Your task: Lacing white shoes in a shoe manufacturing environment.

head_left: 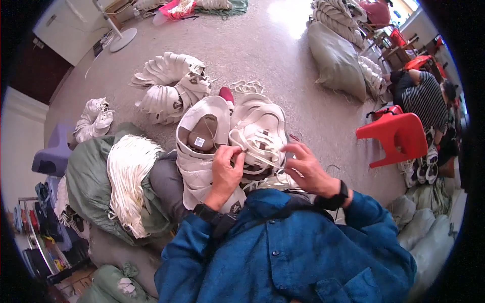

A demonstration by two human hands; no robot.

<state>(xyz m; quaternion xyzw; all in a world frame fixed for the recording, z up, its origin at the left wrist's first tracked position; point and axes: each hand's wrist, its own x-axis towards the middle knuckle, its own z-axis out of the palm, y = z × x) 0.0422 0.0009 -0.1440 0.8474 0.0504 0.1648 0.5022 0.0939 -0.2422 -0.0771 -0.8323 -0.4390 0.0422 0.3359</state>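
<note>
In front of the blue shirt [247, 247], the white lace-up sneaker [255, 115] seems light and soft, best steadied by its sides; left hand [228, 168] pinches a limp lace [260, 150], right hand [307, 170] unclear whether gripping

Left hand [227, 171]: thumb and index close together at the laces [258, 145], grip too small to tell. Right hand [307, 170]: curled just beside the same laces, hold unclear. Laces lie over a white shoe upper [257, 108]; another stack of uppers [197, 174] sits just left. Further left, lace bundle [130, 177] on green sack [87, 166]. Floor ahead: curved row of uppers [172, 96]. Right side: red stool [396, 136], person in striped shirt [427, 96] near it.
</note>
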